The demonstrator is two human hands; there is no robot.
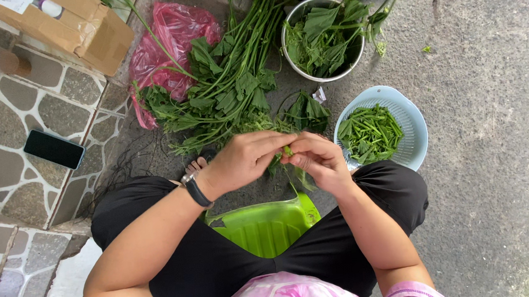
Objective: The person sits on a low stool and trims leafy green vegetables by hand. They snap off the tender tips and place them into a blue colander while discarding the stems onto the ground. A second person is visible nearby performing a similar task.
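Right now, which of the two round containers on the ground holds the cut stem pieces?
The light blue colander, beside the right hand, holds short stem pieces. The metal bowl farther away holds whole leaves.

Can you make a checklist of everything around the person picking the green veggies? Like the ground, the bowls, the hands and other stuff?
Surface: grey concrete ground; patterned stone paving beside it.
Job's things: green stem pinched between both hands; pile of leafy stalks on the ground; metal bowl holding leaves; pale blue colander holding cut stems.
Clutter: pink plastic bag partly under the stalks; cardboard box; dark phone lying on the paving; green plastic stool between the knees.
Hands: left hand and right hand, fingertips meeting on the stem; dark band on the left wrist.
Cables: nothing seen.
Surroundings: outdoors; bare toes near the stalks.
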